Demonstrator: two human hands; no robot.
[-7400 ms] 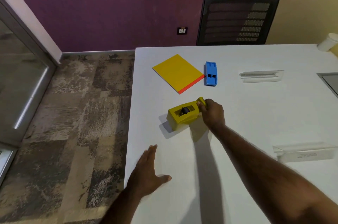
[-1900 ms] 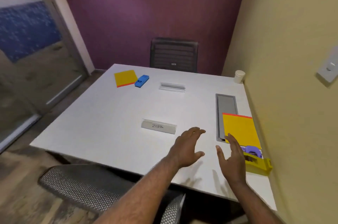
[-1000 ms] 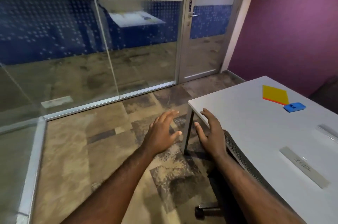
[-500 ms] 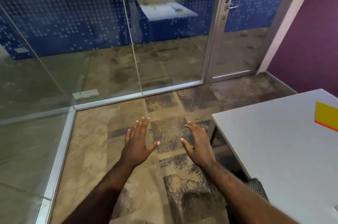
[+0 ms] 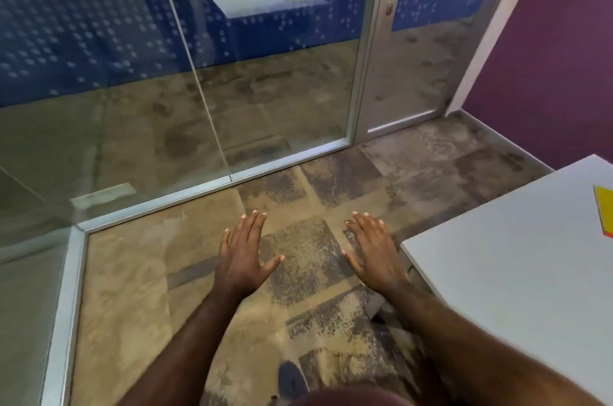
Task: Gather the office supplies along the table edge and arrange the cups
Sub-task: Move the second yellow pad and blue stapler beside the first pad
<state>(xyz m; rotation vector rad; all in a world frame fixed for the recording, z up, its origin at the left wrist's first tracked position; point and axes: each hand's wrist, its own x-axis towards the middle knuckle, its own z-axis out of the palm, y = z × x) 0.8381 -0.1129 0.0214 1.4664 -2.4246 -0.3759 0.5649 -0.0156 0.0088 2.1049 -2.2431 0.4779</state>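
Note:
My left hand (image 5: 243,256) and my right hand (image 5: 374,253) are stretched out in front of me over the carpet, palms down, fingers straight and spread, holding nothing. The white table (image 5: 517,256) fills the right side, its near corner just right of my right hand. A sliver of the yellow notepad (image 5: 604,211) with an orange edge shows at the right border. No cups or other supplies are in view.
A glass partition (image 5: 166,73) with a metal floor rail runs across the left and back. A glass door (image 5: 414,40) with a lever handle stands beside the purple wall (image 5: 547,57). Patterned carpet (image 5: 298,273) lies below my hands. My shoe tip (image 5: 292,382) shows at the bottom.
My view has swung left, away from the table, so less of the notepad shows. Both hands stay flat and empty and have drifted a little further apart.

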